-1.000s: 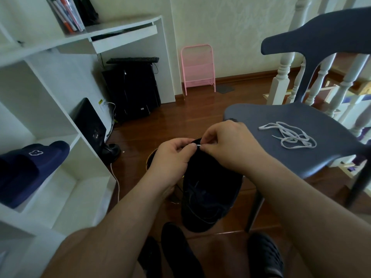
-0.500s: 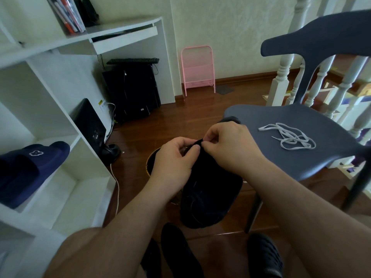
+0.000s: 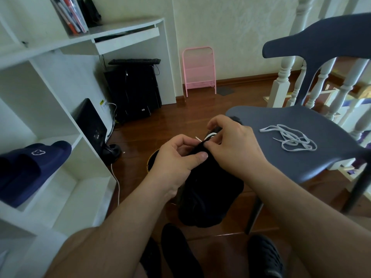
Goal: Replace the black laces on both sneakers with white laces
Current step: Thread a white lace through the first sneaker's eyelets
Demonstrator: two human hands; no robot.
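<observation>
A black sneaker [image 3: 208, 197] hangs in front of me, held up between both hands. My left hand [image 3: 178, 157] grips its upper edge, thumb pressed on the black fabric. My right hand [image 3: 232, 145] pinches a white lace [image 3: 209, 135] at the sneaker's top; the lace tip pokes out toward the left hand. A second white lace [image 3: 291, 140] lies in a loose tangle on the seat of the grey chair [image 3: 301, 163]. Another black shoe [image 3: 176, 251] lies on the floor below, near my feet.
White shelving [image 3: 66, 137] stands at the left with a navy slipper [image 3: 30, 169] in a cubby. A black computer tower [image 3: 134, 91] sits under the desk, a pink rack [image 3: 198, 71] against the wall, white balusters behind the chair. A dark round container [image 3: 152, 161] is behind my left hand.
The right hand has lifted slightly and drawn a short loop of white lace out at the sneaker's top; the lace tip shows again between the hands. The sneaker stays held.
</observation>
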